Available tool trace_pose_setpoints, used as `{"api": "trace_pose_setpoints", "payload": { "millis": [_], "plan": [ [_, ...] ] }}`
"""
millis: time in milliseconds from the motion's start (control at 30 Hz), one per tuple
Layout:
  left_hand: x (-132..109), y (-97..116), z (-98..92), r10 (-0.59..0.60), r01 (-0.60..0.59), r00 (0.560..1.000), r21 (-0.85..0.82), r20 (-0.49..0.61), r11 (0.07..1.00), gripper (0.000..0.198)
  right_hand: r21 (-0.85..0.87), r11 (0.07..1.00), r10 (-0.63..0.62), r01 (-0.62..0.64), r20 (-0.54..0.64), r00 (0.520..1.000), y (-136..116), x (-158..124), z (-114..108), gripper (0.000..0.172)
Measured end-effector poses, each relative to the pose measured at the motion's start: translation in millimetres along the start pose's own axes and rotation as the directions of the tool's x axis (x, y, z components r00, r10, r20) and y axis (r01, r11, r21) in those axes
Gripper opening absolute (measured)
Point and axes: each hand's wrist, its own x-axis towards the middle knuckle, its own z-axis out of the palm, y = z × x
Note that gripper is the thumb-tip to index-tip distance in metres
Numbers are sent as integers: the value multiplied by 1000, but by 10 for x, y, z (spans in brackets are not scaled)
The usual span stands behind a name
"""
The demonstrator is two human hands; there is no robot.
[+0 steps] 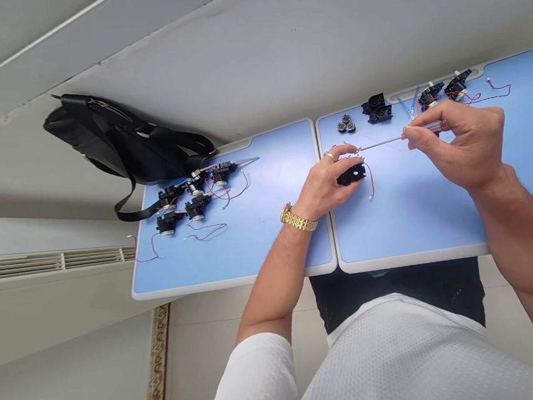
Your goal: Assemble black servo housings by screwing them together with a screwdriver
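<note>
My right hand (463, 143) grips a screwdriver (435, 126) by its clear reddish handle. Its thin metal shaft points left, and the tip is close to the index finger of my left hand (326, 181). Small screws seem to lie around the tip, too tiny to make out well. My left thumb and fingers hold a black plastic motor housing (357, 173) against the right-hand blue table. From the housing a thin red and black wire (372, 180) runs down to a small white plug. Part of the housing is hidden by my fingers.
Behind my hands lie round black-and-silver parts (346, 124), black plastic shells (377, 109), blue strips (410, 107) and wired motor units (456, 86). Several more wired units (196, 205) rest on the left table (261, 238), near a black bag (123, 138). A wall stands behind the tables.
</note>
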Motion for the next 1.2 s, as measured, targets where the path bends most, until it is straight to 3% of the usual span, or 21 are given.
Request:
{"api": "trace_pose_setpoints", "payload": {
  "millis": [167, 333, 600, 767, 967, 1200],
  "plan": [
    [23, -5, -8, -115, 110, 986, -43, -123, 993, 32, 163, 986, 56, -44, -71, 996, -146, -3, -31, 15],
    [35, -12, 1, -169, 141, 970, -158, -177, 977, 35, 210, 975, 91, -77, -58, 994, -230, -45, -55, 12],
    [49, 11, -3, -121, 74, 979, -269, -163, 960, 33, 194, 979, 65, -60, -23, 998, -260, -52, -47, 19],
    [55, 19, -9, -98, 53, 982, -267, -159, 962, 33, 241, 965, -94, 107, -67, 993, -237, -27, 4, 14],
    [49, 49, -19, -85, 48, 985, -233, -151, 971, 33, 142, 990, -17, 15, 13, 1000, -248, -44, -14, 21],
    [47, 84, -26, -85, 55, 986, -202, -143, 978, 33, 98, 990, -106, 100, 50, 993, -238, -62, -23, 21]
  ]
}}
